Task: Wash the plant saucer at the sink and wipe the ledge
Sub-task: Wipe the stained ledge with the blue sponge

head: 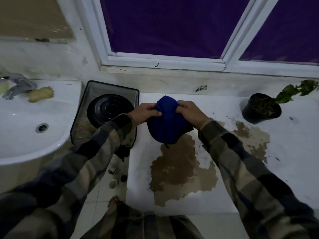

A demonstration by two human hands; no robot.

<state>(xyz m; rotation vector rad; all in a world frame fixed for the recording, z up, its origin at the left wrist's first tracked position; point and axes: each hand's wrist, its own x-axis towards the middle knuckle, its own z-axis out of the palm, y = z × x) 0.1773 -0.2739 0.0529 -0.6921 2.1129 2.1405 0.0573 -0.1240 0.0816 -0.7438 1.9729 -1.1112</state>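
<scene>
A dark blue cloth (168, 125) hangs bunched above the white ledge (284, 152). My left hand (146, 112) grips its left side and my right hand (191, 112) grips its right side, both near the top. A brown muddy puddle (179, 169) spreads over the ledge below the cloth and towards the right. The black round plant saucer (107, 109) lies in a black mesh tray (110, 87) to the left of my hands. The white sink (25, 121) with its drain is at the far left.
A black pot with a drooping green plant (261, 108) stands on the ledge at the right. A metal tap (18, 87) and a yellowish sponge (40, 94) sit at the sink's back. Small cups (113, 183) stand on the tiled floor beside my bare foot. A window lies behind the ledge.
</scene>
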